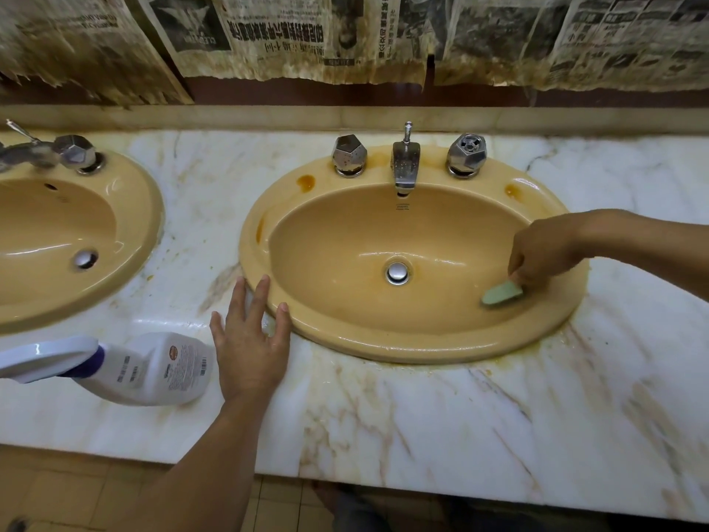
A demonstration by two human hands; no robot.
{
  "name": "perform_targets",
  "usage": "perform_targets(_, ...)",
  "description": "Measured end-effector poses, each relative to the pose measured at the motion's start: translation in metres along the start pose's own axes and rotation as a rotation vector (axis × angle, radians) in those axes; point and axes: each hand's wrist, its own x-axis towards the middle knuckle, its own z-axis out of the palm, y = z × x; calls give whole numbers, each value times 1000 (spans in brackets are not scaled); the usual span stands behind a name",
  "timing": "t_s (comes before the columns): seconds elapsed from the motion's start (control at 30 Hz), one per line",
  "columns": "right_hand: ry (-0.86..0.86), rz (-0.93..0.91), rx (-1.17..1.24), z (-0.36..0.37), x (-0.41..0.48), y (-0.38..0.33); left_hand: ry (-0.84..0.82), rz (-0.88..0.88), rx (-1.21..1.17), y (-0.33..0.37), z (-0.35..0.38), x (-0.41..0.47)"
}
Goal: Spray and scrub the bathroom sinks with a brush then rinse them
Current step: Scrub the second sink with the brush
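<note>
Spray bottle (153,368) sits on the counter (422,416), near left, just beside my left hand (249,339). That hand is flat, fingers spread, tips on the sink (383,349) rim. Right hand (544,251) is clamped on the green brush (502,292), which sits against the basin's near-right wall. Brush looks light and stiff. Glaze is wet, probably slippery, so I'd hold the brush's back firmly.
</note>
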Motion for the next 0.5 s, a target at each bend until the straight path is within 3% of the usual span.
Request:
perform_targets(0.07, 0, -5, 19, 1, -4, 2, -8, -10, -2, 1, -1, 0)
perform_targets(0.17, 242, 62, -49, 2, -6, 15, -15, -25, -15, 3, -1, -1)
perform_targets(0.3, 55, -109, 120, 21, -11, 15, -11, -7, -1, 2, -1, -1)
perform_targets(0.43, 227, 32, 10, 21, -8, 21, -18, -17, 4, 3, -1, -1)
perform_targets(0.5, 198, 33, -14, 20, -5, 16, -11, -1, 12, 2, 0, -1)
